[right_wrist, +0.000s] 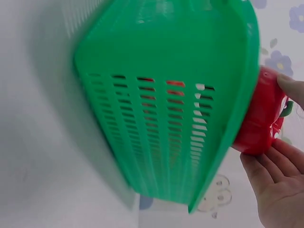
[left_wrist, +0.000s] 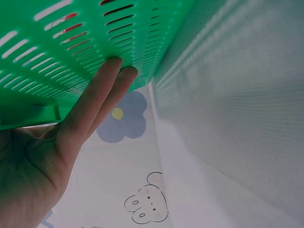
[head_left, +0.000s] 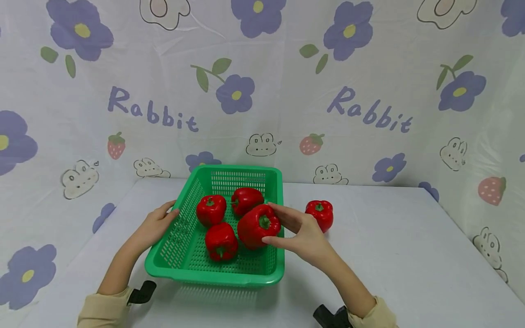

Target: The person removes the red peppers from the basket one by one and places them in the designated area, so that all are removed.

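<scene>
A green plastic basket (head_left: 223, 277) with slotted walls stands in front of me. My left hand (head_left: 157, 223) holds its left side, with the thumb at the rim. The left wrist view has two straight fingers (left_wrist: 95, 102) lying against the slotted outer wall. Over the basket's right side, my right hand (head_left: 305, 237) grips a red bell pepper (head_left: 253, 228) between thumb and fingers, its green stem facing right. That pepper shows above the rim in the right wrist view. Inside the basket are three more red bell peppers (head_left: 211, 210), (head_left: 247, 200), (head_left: 221, 241).
Another red bell pepper (head_left: 320, 214) sits on the white tabletop (head_left: 393, 255) to the right of the basket, behind my right hand. A printed cloth backdrop (head_left: 279, 100) with flowers and rabbits rises behind the table.
</scene>
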A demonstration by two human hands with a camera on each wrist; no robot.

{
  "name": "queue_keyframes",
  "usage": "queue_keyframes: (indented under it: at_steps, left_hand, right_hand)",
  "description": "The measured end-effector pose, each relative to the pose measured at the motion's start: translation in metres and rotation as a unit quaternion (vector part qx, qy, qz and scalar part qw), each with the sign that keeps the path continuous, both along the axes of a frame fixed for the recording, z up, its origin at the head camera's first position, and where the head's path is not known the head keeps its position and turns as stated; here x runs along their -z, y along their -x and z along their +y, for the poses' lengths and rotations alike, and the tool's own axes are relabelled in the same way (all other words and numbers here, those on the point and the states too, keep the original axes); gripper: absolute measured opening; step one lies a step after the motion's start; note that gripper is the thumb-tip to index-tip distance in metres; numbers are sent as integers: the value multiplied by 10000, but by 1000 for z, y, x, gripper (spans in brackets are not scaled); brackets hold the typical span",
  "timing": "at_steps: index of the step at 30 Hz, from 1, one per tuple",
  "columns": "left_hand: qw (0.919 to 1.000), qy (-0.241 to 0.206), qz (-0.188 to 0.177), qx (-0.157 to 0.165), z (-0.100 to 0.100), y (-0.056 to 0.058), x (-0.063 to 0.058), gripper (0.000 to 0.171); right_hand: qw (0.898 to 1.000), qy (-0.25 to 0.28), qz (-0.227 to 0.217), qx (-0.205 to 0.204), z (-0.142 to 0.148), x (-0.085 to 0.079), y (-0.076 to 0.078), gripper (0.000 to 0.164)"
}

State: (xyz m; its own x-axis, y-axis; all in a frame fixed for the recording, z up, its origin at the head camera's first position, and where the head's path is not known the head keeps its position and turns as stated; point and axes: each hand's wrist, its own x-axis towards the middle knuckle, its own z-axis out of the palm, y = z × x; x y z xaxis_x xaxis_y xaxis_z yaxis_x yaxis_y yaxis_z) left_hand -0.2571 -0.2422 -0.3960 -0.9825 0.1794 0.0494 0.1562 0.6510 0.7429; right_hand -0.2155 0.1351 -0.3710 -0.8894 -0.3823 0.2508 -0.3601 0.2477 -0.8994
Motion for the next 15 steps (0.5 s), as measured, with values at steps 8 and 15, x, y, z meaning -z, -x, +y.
queue_keyframes:
  at_steps: [8, 15]
  left_hand:
    - [10000, 96, 0, -21, 0, -1, 0, 57]
    - [9998, 179, 2, -74, 0, -1, -1, 57]
  right_hand:
    - [9993, 111, 196, 311, 24, -5, 7, 70]
    - [9961, 39, 100, 875, 47, -10, 11, 71]
